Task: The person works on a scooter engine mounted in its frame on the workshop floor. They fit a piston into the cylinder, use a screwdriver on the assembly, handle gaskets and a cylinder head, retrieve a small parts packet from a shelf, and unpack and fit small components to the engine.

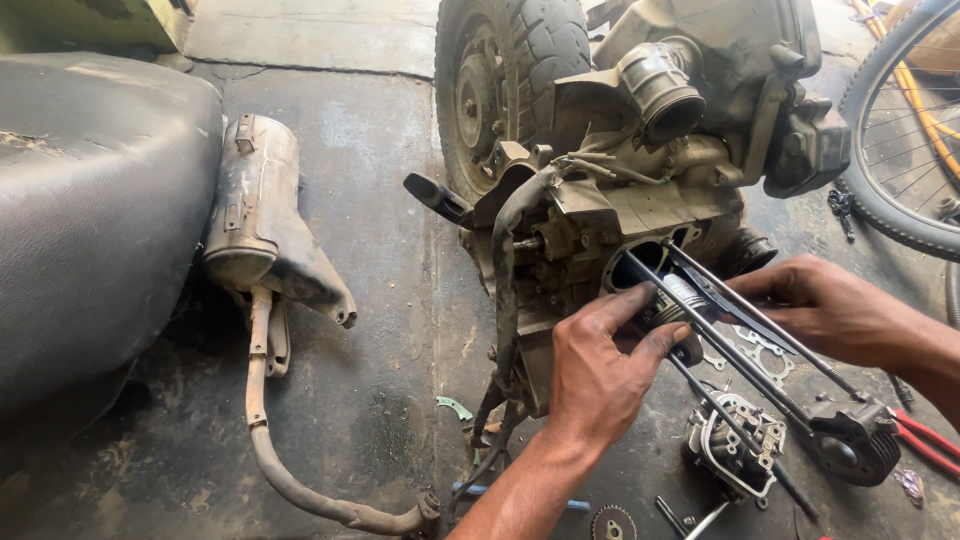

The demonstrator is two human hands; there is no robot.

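**Scooter engine on workshop floor — piston under both hands**

Head view, items as seen:

- Engine block (pixel 620 230): dirty, stripped, lying on the concrete floor (pixel 380 330) with long cylinder studs (pixel 720 340) running out toward the lower right. A rubber intake duct (pixel 662 92) sits on top; the rear wheel (pixel 505 75) stands behind it.
- Piston (pixel 678 298): silver, ringed, sitting between the studs just outside the crankcase opening, at the centre of the view.
- Left hand (pixel 600 375): comes up from the bottom edge, fingers curled, thumb and forefinger closed on the near side of the piston.
- Right hand (pixel 835 310): enters from the right, fingers bent and closed over the far side of the piston and the upper stud; exactly what the fingertips pinch cannot be told.
- Cylinder barrel (pixel 850 445): dark, finned, threaded on the outer ends of the studs — well clear of the piston.
- Cylinder head (pixel 735 445): grey casting on the floor below the studs.
- Gasket (pixel 760 350): thin metal, flat on the floor under the right hand.
- Red-handled pliers (pixel 925 440): at the right edge, beside the barrel.
- Sprocket (pixel 612 522): small, toothed, at the bottom edge.
- Exhaust muffler (pixel 262 215): rusty, with bent pipe, lying left of the engine.
- Black seat (pixel 90 210): far left.
- Bicycle wheel (pixel 905 130): upper right corner.
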